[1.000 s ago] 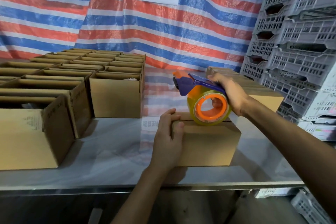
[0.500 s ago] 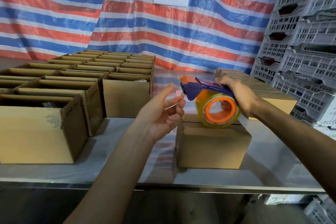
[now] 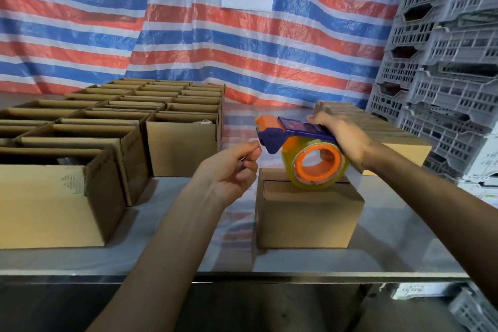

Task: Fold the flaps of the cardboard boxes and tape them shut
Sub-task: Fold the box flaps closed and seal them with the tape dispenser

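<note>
A small cardboard box (image 3: pixel 307 218) with its flaps folded down stands near the table's front edge. My right hand (image 3: pixel 342 137) grips the blue handle of a tape dispenser (image 3: pixel 291 135) whose clear tape roll with an orange core (image 3: pixel 316 163) rests on the box top. My left hand (image 3: pixel 229 170) hovers left of the dispenser's orange front end, thumb and forefinger pinched together at the tape's free end, which is too thin to see clearly.
Several open cardboard boxes (image 3: pixel 113 137) fill the left half of the table (image 3: pixel 188 240). Closed boxes (image 3: pixel 377 132) are stacked at the right behind my right hand. Grey plastic crates (image 3: pixel 444 67) tower at the far right. A striped tarp hangs behind.
My left hand left the box's front corner, rose, and now pinches at the dispenser's front end. The dispenser stays on the box top in my right hand.
</note>
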